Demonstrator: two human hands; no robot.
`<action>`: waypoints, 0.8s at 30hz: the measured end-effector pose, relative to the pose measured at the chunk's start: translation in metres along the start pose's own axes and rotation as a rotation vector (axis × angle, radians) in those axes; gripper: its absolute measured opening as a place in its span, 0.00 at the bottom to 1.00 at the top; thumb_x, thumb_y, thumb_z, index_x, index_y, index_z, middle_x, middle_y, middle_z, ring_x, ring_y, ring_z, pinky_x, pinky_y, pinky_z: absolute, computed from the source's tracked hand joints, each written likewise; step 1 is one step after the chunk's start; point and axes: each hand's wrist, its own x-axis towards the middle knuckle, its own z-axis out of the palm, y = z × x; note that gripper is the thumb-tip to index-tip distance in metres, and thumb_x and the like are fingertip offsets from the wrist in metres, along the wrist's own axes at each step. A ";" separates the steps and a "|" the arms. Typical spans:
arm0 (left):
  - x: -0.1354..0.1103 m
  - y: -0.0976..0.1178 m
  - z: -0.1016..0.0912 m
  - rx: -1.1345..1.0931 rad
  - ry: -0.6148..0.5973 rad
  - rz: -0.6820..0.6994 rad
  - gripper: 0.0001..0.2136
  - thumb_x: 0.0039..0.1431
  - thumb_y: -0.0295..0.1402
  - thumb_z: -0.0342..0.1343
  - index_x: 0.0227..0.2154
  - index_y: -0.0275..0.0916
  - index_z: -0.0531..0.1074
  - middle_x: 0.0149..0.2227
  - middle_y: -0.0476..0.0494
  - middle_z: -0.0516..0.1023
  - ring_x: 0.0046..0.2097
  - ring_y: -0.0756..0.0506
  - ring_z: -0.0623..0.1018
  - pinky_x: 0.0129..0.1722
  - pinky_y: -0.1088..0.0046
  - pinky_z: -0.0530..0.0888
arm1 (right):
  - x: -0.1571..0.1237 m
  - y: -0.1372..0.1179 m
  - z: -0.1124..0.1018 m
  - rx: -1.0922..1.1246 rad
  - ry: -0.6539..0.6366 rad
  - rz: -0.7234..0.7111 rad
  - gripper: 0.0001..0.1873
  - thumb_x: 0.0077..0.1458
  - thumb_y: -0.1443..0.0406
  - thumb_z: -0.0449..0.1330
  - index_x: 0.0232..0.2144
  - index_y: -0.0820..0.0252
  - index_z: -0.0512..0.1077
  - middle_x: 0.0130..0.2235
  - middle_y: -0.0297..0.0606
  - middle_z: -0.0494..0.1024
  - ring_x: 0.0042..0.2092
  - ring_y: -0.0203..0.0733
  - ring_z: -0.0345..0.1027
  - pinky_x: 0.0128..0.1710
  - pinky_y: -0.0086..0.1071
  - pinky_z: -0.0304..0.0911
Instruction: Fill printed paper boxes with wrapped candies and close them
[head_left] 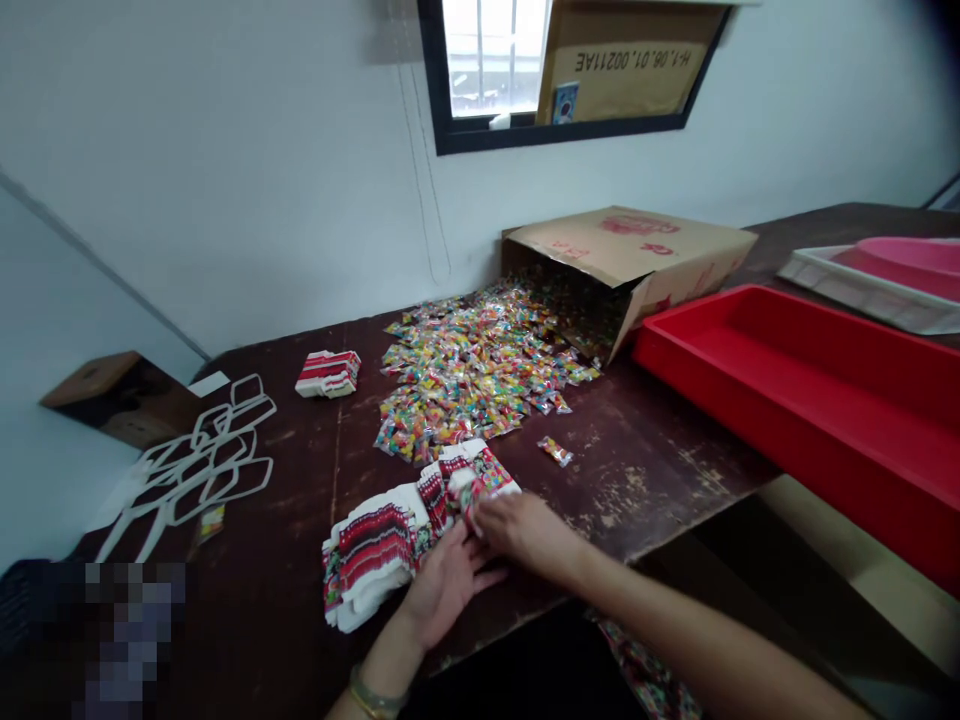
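A long row of folded, printed paper cartons, white with red and dark bands, lies near the table's front edge. My right hand is closed at the row's right end, its fingers pinching one small printed carton. Just below it, my left hand is turned palm up with fingers apart, beside the row and close to my right fingertips. Beyond the cartons spreads a big heap of small clear candy packets with bright multicoloured contents. One single candy packet lies apart, to the right of my hands.
A cardboard box lies on its side behind the heap, its mouth toward the packets. To the right is a red tray. A small carton stack, white looped strips and a brown box are at left.
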 end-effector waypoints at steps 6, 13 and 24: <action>0.000 -0.018 -0.001 -0.027 -0.064 -0.041 0.10 0.51 0.23 0.54 0.38 0.36 0.73 0.35 0.44 0.77 0.40 0.45 0.75 0.43 0.67 0.70 | -0.028 -0.034 0.020 0.495 0.430 0.243 0.16 0.61 0.67 0.54 0.51 0.53 0.69 0.49 0.44 0.73 0.51 0.47 0.64 0.50 0.42 0.64; -0.011 -0.023 0.006 -0.036 0.032 0.035 0.10 0.44 0.22 0.58 0.32 0.39 0.73 0.29 0.50 0.76 0.36 0.48 0.75 0.39 0.73 0.69 | -0.023 -0.034 0.014 0.498 0.511 0.215 0.23 0.60 0.68 0.55 0.57 0.49 0.63 0.54 0.44 0.69 0.54 0.49 0.61 0.53 0.46 0.60; -0.015 -0.023 0.017 0.316 0.161 -0.003 0.09 0.39 0.26 0.57 0.27 0.36 0.68 0.20 0.53 0.70 0.22 0.53 0.67 0.25 0.78 0.62 | -0.026 -0.040 -0.013 0.868 0.248 0.303 0.09 0.52 0.60 0.64 0.31 0.59 0.71 0.58 0.45 0.64 0.60 0.50 0.55 0.59 0.45 0.52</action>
